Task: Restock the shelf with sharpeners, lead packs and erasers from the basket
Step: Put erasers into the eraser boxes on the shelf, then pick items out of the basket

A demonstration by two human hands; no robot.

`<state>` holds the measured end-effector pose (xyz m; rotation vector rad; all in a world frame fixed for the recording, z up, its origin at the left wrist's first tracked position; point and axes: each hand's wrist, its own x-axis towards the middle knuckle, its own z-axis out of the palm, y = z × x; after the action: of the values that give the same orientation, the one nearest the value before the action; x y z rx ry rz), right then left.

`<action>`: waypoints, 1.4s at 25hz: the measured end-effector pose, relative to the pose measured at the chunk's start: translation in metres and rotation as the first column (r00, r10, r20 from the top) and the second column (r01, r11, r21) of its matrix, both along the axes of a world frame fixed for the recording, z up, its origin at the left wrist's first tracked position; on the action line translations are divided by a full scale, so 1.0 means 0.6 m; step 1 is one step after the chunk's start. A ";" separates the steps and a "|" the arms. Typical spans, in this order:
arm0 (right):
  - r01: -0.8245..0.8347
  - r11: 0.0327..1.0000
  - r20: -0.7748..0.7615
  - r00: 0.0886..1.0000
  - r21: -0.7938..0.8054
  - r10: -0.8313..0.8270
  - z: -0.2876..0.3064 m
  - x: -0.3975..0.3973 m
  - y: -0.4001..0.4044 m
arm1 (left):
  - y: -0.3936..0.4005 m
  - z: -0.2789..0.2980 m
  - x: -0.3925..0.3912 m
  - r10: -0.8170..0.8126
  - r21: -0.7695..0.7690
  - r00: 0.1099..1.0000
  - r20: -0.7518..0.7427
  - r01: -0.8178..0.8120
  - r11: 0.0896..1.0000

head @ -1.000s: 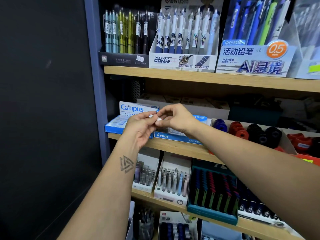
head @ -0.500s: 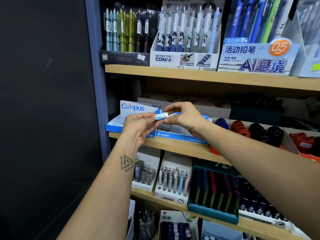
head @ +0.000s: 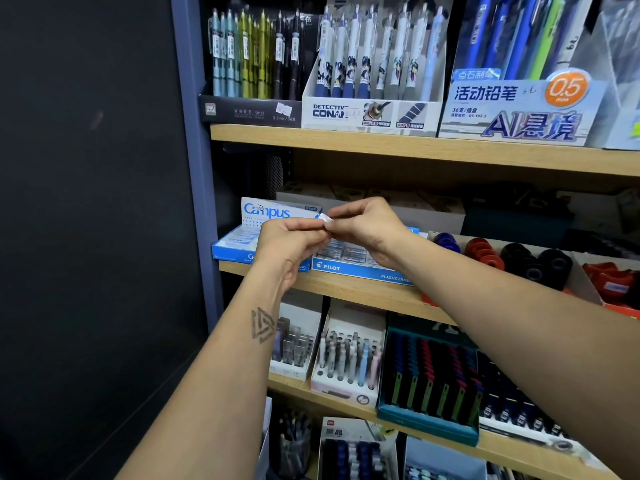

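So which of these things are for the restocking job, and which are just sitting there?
For the job:
- small eraser, pinched between left hand and right hand
- Campus eraser box
- Pilot eraser box

Just sitting there:
- Detective Conan pens
- 0.5 pencil box
- red and black tape rolls

Two bare forearms extend into view, with no sleeves, watch or bracelet visible on either. The left forearm (head: 221,368) bears a dark line tattoo (head: 262,324) of nested, interlocking triangles just below the wrist. The left hand (head: 289,244) and right hand (head: 367,226) are ungloved, with no rings visible.
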<state>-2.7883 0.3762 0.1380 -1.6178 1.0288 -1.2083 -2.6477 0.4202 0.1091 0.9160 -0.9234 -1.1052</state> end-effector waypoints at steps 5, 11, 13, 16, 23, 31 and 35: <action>0.036 0.933 -0.704 0.646 -0.359 -0.296 -0.016 -0.001 -0.014 | -0.009 0.004 0.020 0.267 0.114 0.957 0.112 -0.279 0.953; 0.084 0.924 -0.676 0.658 -0.373 -0.332 -0.028 0.019 -0.011 | -0.012 -0.001 0.016 0.275 0.128 0.942 0.191 -0.302 0.945; 0.116 0.915 -0.660 0.658 -0.386 -0.362 -0.035 0.021 -0.014 | -0.012 -0.002 0.016 0.265 0.123 0.946 0.184 -0.290 0.949; 0.151 0.911 -0.669 0.634 -0.384 -0.387 -0.045 0.019 -0.019 | -0.010 -0.003 0.015 0.254 0.125 0.948 0.194 -0.281 0.952; 0.105 0.917 -0.714 0.597 -0.384 -0.367 -0.041 0.018 -0.016 | -0.004 0.001 0.010 0.218 0.105 0.950 0.226 -0.246 0.964; 0.155 0.916 -0.579 0.732 -0.370 -0.358 -0.040 -0.075 0.127 | 0.057 0.008 -0.092 -0.014 0.021 0.849 0.529 0.004 1.000; 0.148 0.946 -0.580 0.759 -0.289 -0.296 -0.110 -0.199 0.228 | 0.115 -0.037 -0.183 -0.244 0.097 0.613 0.751 0.263 0.960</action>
<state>-2.9075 0.5131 0.0717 -2.2042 1.5794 -0.9763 -2.7573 0.4895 0.0870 1.2946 -1.8141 -0.9245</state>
